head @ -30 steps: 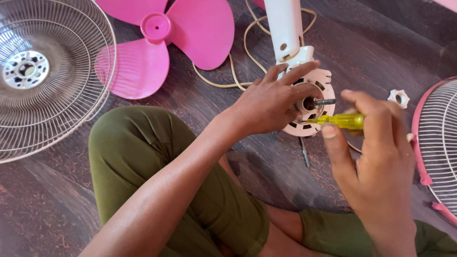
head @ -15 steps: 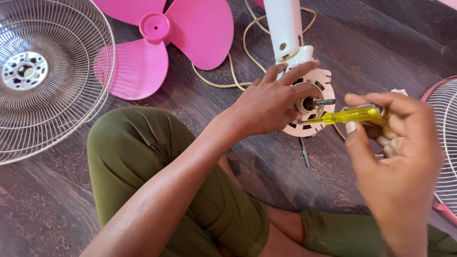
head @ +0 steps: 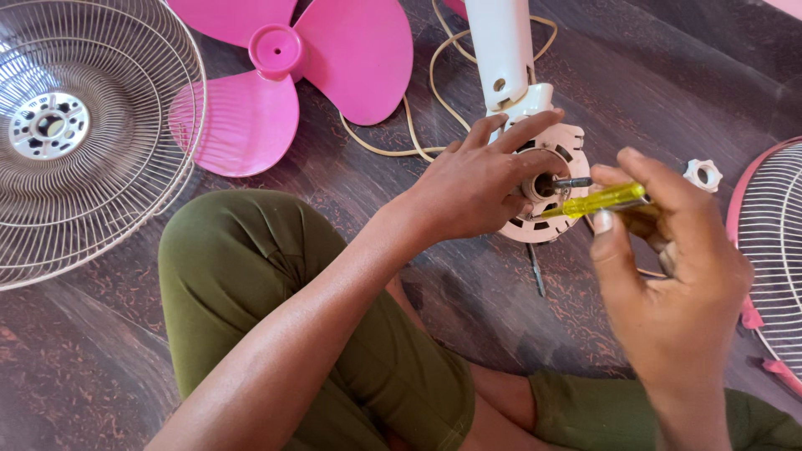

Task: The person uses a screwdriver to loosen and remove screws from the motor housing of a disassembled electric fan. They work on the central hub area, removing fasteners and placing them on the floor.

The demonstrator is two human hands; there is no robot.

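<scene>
My left hand [head: 472, 182] grips the round white motor housing [head: 558, 224] of a fan lying on the floor, fingers spread over its face beside the short metal shaft [head: 571, 181]. My right hand [head: 668, 276] holds a yellow-handled screwdriver [head: 603, 200] between thumb and fingers, its tip pointing left at the lower front of the housing. The white fan neck [head: 499, 46] runs up from the housing to the top edge.
A pink three-blade propeller [head: 288, 63] lies top centre. A white wire grille [head: 67, 134] sits at left, a pink-rimmed grille [head: 773, 242] at right. A white plastic nut [head: 700, 174], a cream cord [head: 393, 146] and a loose thin tool [head: 535, 267] lie on the dark floor. My green-trousered legs [head: 251, 276] are folded below.
My right hand has turned and shifted with the screwdriver, rolling the handle between the fingers near the housing. The left hand has stayed on the housing.
</scene>
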